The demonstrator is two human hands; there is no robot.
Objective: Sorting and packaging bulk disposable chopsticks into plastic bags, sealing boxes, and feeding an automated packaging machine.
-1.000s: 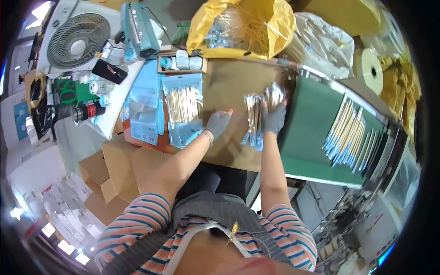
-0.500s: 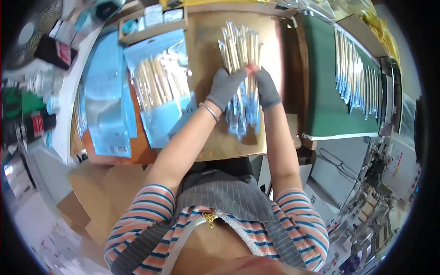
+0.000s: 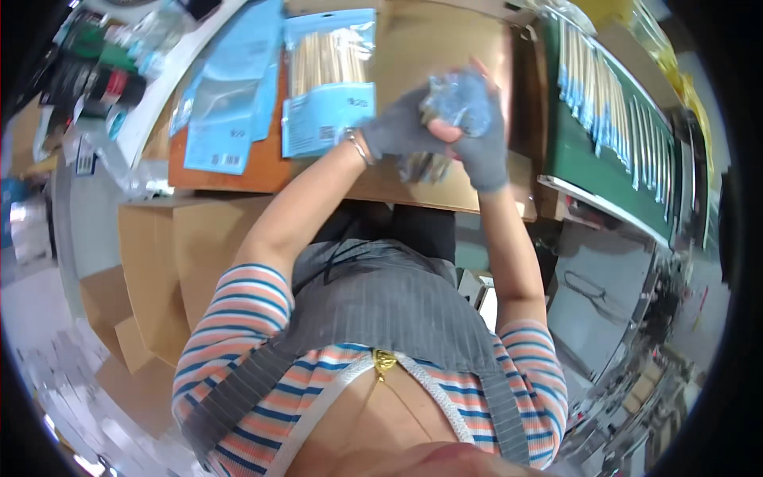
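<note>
Between my gloved hands, above the table, is a bundle of wooden chopsticks [image 3: 457,103] in clear wrappers with blue ends. It is tipped so the blue ends face up toward me, and the other end shows blurred below my hands. My left hand [image 3: 404,126], in a grey fingerless glove, closes round the bundle's left side. My right hand [image 3: 485,141], gloved alike, wraps its right side, thumb across the front. To the left lies a filled bag [image 3: 328,119] of chopsticks, clear above and blue below.
Flat blue bags [image 3: 230,111] overlap at the table's left. A green conveyor belt [image 3: 584,171] on the right carries a row of wrapped chopsticks [image 3: 608,99]. The brown work surface [image 3: 429,32] lies under my hands. An open cardboard box [image 3: 159,270] stands below the table's left edge.
The bundle, which lay lengthwise on the table, is now lifted and tipped with its blue ends up. My hands have turned with it. The whole view has shifted.
</note>
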